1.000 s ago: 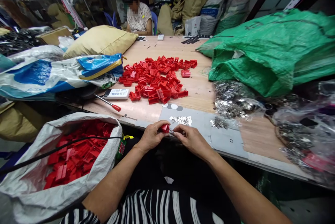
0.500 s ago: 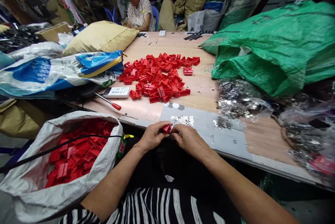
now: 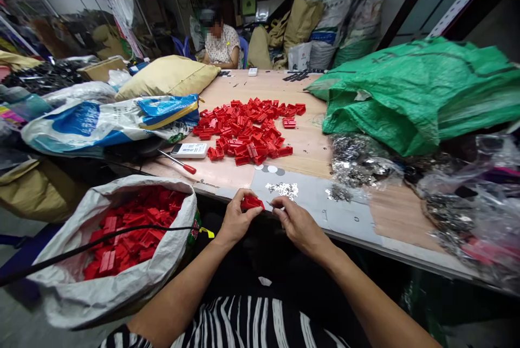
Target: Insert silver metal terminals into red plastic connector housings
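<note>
My left hand [image 3: 236, 221] is closed around a red plastic part [image 3: 252, 203], held just in front of the table's near edge. To its right, my right hand [image 3: 298, 224] pinches a small thin metal piece [image 3: 270, 205], its tip a short way from the red part. Beyond the hands, small shiny metal pieces [image 3: 284, 189] lie spread on a grey sheet [image 3: 311, 204]. A large pile of the same red parts [image 3: 247, 126] covers the middle of the table. More fill an open white sack [image 3: 52, 261] at my left.
A red-handled screwdriver [image 3: 184, 166] and a white device [image 3: 190, 150] lie left of the pile. A green sack [image 3: 406, 98] and bags of metal pieces [image 3: 353, 161] occupy the right side. Across the table sits a person [image 3: 222, 44]. A black cord [image 3: 93, 242] crosses the white sack.
My hands, together at the red part before, have moved apart; the red part now shows more fully in the left. The view has tilted up slightly.
</note>
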The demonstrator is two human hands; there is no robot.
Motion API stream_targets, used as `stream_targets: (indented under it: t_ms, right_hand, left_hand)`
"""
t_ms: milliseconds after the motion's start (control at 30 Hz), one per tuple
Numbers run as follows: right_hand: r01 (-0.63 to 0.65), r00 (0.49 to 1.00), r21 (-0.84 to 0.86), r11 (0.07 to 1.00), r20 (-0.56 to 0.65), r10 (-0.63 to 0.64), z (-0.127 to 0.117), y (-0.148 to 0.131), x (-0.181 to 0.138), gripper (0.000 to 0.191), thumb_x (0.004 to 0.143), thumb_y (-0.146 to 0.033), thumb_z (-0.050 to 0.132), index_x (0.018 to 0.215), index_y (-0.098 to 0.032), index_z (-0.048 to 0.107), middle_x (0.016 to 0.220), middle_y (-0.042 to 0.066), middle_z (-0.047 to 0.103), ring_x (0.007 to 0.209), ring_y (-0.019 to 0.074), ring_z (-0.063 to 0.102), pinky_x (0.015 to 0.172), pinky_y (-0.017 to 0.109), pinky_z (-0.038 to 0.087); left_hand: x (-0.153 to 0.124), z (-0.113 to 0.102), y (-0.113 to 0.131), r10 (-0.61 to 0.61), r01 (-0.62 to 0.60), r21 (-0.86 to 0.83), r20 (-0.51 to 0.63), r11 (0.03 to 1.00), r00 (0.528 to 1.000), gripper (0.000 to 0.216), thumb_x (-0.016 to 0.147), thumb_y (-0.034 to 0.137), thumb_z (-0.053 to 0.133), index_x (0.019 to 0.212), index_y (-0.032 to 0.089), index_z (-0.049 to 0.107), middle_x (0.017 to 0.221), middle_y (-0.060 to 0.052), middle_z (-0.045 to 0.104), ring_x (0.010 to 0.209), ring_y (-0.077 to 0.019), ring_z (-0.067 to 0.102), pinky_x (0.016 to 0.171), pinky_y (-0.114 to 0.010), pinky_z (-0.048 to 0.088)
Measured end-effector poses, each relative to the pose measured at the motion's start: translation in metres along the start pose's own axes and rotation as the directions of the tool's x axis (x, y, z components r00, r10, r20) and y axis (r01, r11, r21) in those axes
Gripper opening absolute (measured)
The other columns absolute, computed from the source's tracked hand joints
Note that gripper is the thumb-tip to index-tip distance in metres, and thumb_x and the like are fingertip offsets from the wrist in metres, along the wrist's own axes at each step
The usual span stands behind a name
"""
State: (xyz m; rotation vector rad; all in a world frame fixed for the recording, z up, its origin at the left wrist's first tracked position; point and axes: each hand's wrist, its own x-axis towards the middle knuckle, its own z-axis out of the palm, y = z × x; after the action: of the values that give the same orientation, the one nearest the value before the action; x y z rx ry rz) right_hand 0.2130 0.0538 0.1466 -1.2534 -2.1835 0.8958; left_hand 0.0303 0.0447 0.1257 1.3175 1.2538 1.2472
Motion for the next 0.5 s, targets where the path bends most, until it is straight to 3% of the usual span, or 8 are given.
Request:
stream_targets:
  t_ms: [67,167,300,400,500]
  right_hand:
    - [-0.003,1.000,0.131,0.991,0.002,0.003,-0.006,-0.006,-0.004,0.015,0.096,-0.027,0.035,0.107,-0.019,0.043,0.086,0.002,0.059,0.074,0.0132,0.054,0.072,0.028,0.041]
    - [0.041,0.998,0.229,0.973,0.036,-0.050,-0.010,-0.019,-0.006,0.029,0.098,-0.031,0.035,0.124,-0.019,0.040,0.072,-0.001,0.057,0.068,0.0117,0.053,0.072,0.026,0.041]
    - [0.061,0.995,0.179,0.982,0.068,-0.074,-0.010,-0.035,-0.007,0.042,0.098,-0.036,0.037,0.136,-0.020,0.040,0.067,-0.002,0.057,0.064,0.0109,0.054,0.070,0.024,0.042]
    - [0.085,0.993,0.138,0.987,0.063,-0.095,-0.009,-0.042,-0.007,0.040,0.097,-0.037,0.039,0.134,-0.023,0.045,0.073,-0.001,0.061,0.064,0.0110,0.056,0.068,0.023,0.044]
    - [0.129,0.991,0.075,0.989,0.020,-0.131,-0.008,-0.043,-0.007,0.038,0.096,-0.036,0.041,0.131,-0.024,0.049,0.095,0.003,0.066,0.078,0.0133,0.062,0.076,0.024,0.046]
  left_hand:
    - [-0.007,0.001,0.011,-0.151,0.144,-0.382,0.014,0.913,0.988,0.030,0.074,0.026,0.068,0.095,0.015,0.050,0.091,-0.003,0.062,0.087,-0.0124,0.061,0.087,-0.028,0.045]
    - [-0.014,0.000,0.024,-0.294,0.328,-0.723,0.178,0.608,0.939,0.030,0.073,0.025,0.071,0.084,0.014,0.045,0.088,-0.004,0.065,0.092,-0.0160,0.064,0.097,-0.032,0.042]
    - [-0.022,-0.002,0.031,-0.332,0.420,-0.827,0.304,0.373,0.893,0.024,0.075,0.021,0.070,0.085,0.012,0.051,0.091,-0.007,0.066,0.092,-0.0191,0.065,0.094,-0.032,0.046]
    - [-0.026,-0.003,0.032,-0.351,0.429,-0.859,0.325,0.279,0.878,0.020,0.076,0.018,0.069,0.089,0.009,0.056,0.090,-0.008,0.067,0.088,-0.0195,0.066,0.091,-0.032,0.048]
    - [-0.029,-0.003,0.035,-0.351,0.426,-0.875,0.333,0.232,0.875,0.017,0.078,0.016,0.067,0.091,0.007,0.059,0.090,-0.009,0.067,0.086,-0.0189,0.066,0.092,-0.035,0.048]
